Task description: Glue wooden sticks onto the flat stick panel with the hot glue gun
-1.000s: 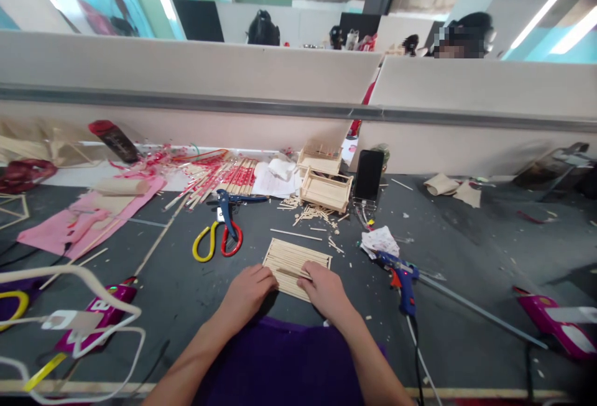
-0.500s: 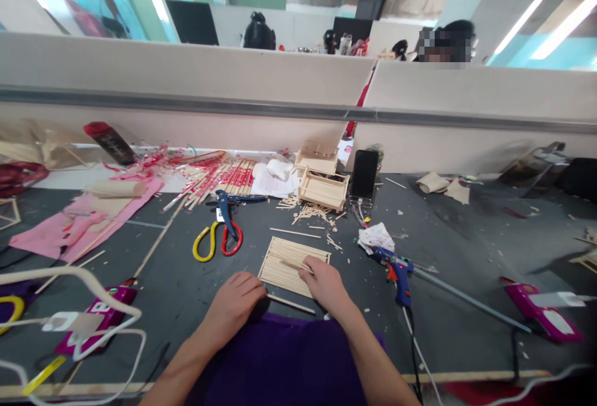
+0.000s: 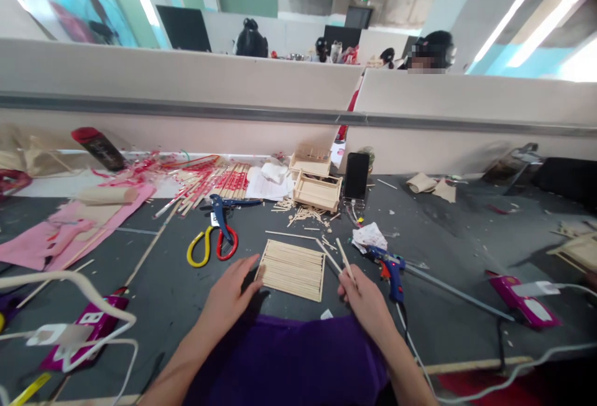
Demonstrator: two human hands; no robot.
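Head view: one flat panel of glued sticks (image 3: pixel 291 269) lies on the dark grey table (image 3: pixel 448 238) just before the person, whose left hand (image 3: pixel 227 297) rests open at its near left corner with fingertips touching, while the right hand (image 3: pixel 368 301) pinches two thin sticks (image 3: pixel 342 258) just right of the panel. Around it lie two scissors (image 3: pixel 212 241) (one pair yellow-and-red, one blue), one blue glue gun (image 3: pixel 390 267), two small stick boxes (image 3: pixel 316 191) and one upright phone (image 3: pixel 356 176), before a beige partition (image 3: pixel 186 92) in an open workroom; no writing is readable.
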